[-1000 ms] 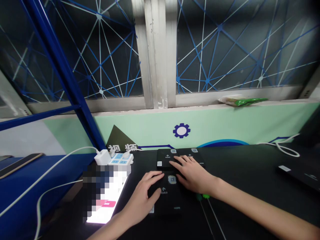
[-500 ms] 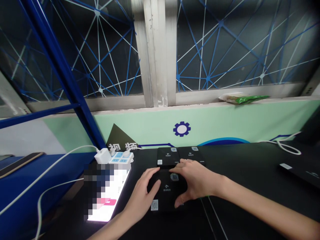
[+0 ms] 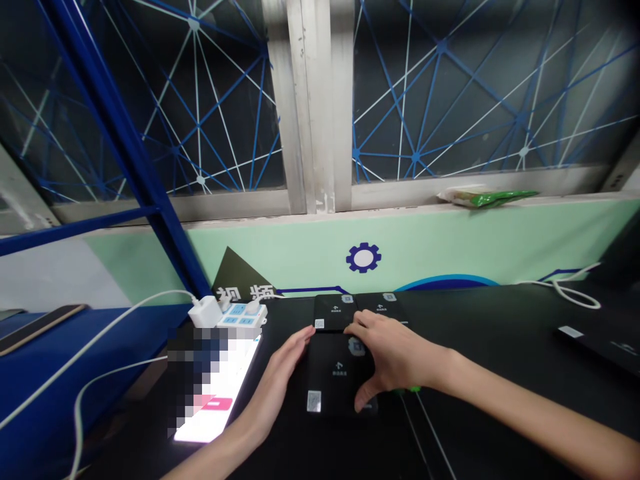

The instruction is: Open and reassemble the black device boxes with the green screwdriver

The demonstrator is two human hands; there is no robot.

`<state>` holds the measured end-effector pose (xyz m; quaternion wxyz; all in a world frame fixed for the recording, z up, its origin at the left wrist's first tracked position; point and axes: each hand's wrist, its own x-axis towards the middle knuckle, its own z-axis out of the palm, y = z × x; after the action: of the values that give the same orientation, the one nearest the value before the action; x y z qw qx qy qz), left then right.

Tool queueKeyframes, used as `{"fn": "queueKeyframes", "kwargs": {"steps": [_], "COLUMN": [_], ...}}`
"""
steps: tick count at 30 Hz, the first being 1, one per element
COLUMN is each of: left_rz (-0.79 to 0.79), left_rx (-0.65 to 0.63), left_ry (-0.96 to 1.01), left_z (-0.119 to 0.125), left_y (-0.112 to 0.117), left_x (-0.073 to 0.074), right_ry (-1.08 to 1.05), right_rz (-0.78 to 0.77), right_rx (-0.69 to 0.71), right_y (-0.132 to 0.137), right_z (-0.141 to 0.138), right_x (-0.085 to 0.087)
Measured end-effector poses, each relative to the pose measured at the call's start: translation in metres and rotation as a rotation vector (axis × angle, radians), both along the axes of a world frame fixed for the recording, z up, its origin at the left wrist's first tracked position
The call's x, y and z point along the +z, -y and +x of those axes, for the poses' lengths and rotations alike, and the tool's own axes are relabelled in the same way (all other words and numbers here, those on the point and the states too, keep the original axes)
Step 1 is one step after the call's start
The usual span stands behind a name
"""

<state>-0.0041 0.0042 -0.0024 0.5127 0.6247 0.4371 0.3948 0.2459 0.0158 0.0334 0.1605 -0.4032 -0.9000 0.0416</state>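
A flat black box (image 3: 334, 380) with a chip-like sticker and a square code label lies on the black table in front of me. My right hand (image 3: 393, 350) grips its right part, fingers over the far corner and thumb at the near right. Along its left side my left hand (image 3: 283, 373) is stretched out, fingers straight and together, the tips by the far left corner. It holds nothing. Behind lie two similar boxes side by side, a left rear box (image 3: 333, 313) and a right rear box (image 3: 380, 301), the latter partly hidden by my right hand.
A lit screen (image 3: 225, 393), partly blurred out, lies to the left near a white power strip (image 3: 243, 315) with plugs and cables. Another black box (image 3: 600, 347) sits at far right. A green packet (image 3: 493, 198) rests on the window ledge, above the table's back wall.
The front box has shifted slightly away from me and to the right, closer to the rear boxes. My left hand has drawn its fingers and thumb together, moving back to the box's left side.
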Motion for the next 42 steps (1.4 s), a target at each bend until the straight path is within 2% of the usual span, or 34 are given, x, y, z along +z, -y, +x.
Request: {"fn": "queueKeyframes", "kwargs": {"steps": [3,8,11,21,30,32,37,42], "left_rz": [-0.025,-0.053,-0.066,-0.132,-0.13,-0.122,-0.155,-0.152], "left_rx": [-0.001,0.014,0.026,-0.02,-0.046,-0.076,-0.089,-0.085], "left_ry": [0.065,0.111,0.16,0.257,0.197,0.178,0.153,0.075], "left_z": [0.001,0.004,0.005,0.002,0.0,-0.001,-0.001,-0.003], "left_y": [-0.001,0.0,-0.001,-0.005,-0.005,-0.004,0.001,0.002], "left_x": [-0.001,0.005,0.006,0.004,-0.001,-0.001,0.003,0.006], "right_ry": [-0.009,-0.043,-0.089,-0.09,0.026,0.037,0.083,0.1], "right_rz": [-0.001,-0.087,-0.077,0.17,0.457,0.445,0.274,0.21], "right_rx": [-0.023,-0.006,-0.004,0.078,0.16,0.186,0.29,0.315], "right_y": [-0.001,-0.004,-0.001,0.008,0.016,0.021,0.03,0.038], "right_z": [0.002,0.004,0.004,0.003,-0.002,-0.004,-0.005,-0.006], "right_x": [0.001,0.006,0.01,0.02,0.007,0.007,0.014,0.02]}}
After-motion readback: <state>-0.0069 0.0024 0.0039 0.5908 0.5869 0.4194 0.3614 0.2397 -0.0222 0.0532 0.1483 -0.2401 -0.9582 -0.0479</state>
